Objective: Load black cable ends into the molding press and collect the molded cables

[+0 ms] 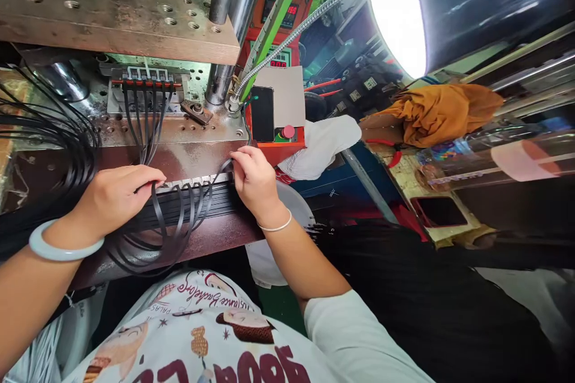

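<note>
Press [135, 27]: drilled steel
Cables [192, 206]: flat, black, looping below metal strip [194, 181]
Left hand [117, 196]: strip's left, grasp unclear
Right hand [258, 184]: pinching cable, strip's right

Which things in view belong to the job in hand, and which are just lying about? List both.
Seemingly in the job:
thin flat black cables, one pinched by the right hand
narrow notched silver metal strip
silver metal block with cables across it

Seemingly lying about:
black rectangular phone
crumpled orange-brown cloth
crumpled white cloth

Head-worn view, forward and down
</note>
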A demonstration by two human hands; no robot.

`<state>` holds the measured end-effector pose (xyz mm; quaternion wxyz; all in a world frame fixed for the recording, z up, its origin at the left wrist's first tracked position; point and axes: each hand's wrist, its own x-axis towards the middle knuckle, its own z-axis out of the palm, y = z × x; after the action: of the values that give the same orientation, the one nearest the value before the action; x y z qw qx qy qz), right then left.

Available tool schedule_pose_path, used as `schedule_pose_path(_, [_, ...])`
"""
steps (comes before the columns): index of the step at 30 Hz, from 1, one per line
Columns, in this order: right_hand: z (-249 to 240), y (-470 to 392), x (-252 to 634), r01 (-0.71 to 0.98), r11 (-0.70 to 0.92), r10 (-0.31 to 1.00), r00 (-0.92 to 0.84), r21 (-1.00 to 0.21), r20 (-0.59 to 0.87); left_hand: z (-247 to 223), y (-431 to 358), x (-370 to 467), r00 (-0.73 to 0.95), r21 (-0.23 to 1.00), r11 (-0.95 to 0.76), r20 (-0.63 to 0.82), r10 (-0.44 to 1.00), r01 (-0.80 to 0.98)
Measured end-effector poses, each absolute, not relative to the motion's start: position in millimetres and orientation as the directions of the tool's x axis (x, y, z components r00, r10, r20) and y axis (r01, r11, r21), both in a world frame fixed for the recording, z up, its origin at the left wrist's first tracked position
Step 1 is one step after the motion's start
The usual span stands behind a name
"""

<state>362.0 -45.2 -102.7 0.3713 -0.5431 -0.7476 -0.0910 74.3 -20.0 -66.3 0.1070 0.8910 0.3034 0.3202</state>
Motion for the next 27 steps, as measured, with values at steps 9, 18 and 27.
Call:
schedule_pose_path(9, [-95,-52,355,0.598,0.431,0.861,-0.049,-0.675,0.506,-65,-28,75,0.708,0.38,-0.838,0.458,0.538,0.392])
schedule_pose_path(18, [-90,-49,360,0.564,0.485,0.868,-0.218,-0.668,0.447,-58,-32,62,0.365,0.6,-0.637,0.523,0.77,0.484])
schedule_pose_path(27, [-90,-54,358,0.614,0.626,0.773,-0.407,-0.48,0.487,-56,-44,63,0.39,0.522,-0.654,0.532,0.752,0.548])
